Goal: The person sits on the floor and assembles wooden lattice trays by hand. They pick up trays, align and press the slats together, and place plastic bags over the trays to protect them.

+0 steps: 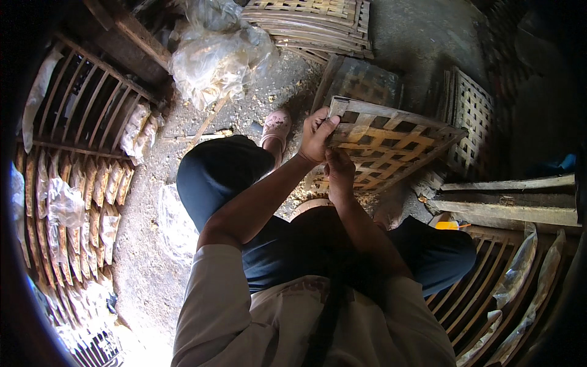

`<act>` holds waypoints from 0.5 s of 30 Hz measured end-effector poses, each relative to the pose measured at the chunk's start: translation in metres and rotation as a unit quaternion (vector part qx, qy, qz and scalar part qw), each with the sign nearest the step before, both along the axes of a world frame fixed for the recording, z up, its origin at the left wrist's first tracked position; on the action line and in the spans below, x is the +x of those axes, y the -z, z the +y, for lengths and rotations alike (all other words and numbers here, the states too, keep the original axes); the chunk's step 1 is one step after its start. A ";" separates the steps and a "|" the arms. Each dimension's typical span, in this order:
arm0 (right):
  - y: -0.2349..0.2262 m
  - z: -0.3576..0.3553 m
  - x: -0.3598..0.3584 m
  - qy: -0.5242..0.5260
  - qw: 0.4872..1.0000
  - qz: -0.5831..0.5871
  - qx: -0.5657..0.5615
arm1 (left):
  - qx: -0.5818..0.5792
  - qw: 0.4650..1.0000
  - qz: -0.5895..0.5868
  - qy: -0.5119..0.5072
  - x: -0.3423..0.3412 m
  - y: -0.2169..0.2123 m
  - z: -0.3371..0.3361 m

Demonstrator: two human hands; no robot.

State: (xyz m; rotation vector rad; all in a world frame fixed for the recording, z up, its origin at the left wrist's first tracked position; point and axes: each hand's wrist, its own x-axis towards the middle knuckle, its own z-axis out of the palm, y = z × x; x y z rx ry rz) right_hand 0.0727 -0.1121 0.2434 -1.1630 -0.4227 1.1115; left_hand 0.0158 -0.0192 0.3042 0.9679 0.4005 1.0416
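Head view: woven slat panel (367, 133) tilted, upper centre; left hand (316, 134) clamped on its left corner, right hand (340, 172) at lower-left edge, fingers curled, grip hidden, cannot tell; panel seems light, stiff, slats perhaps splintery; wooden rim (397, 114) likely best hold

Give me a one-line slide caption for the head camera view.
Left hand grips a woven panel by its corner, the right hand near its edge, with stacked panels beyond.

Grey, gritty floor (140, 244) — slatted racks (107, 69) at both sides, bright light (147, 350) lower left
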 end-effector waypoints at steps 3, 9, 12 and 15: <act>0.005 0.001 0.000 0.018 1.000 0.009 -0.015 | -0.002 1.000 -0.006 0.002 0.001 -0.002 -0.002; 0.007 -0.001 -0.011 0.143 0.982 0.123 -0.016 | -0.003 1.000 -0.011 0.000 0.000 0.002 0.000; 0.015 -0.007 -0.008 0.108 0.985 0.073 -0.112 | -0.011 1.000 -0.011 -0.008 -0.001 0.004 0.001; 0.018 -0.008 -0.009 0.053 0.986 -0.033 -0.153 | -0.008 1.000 -0.005 -0.011 -0.002 0.009 0.005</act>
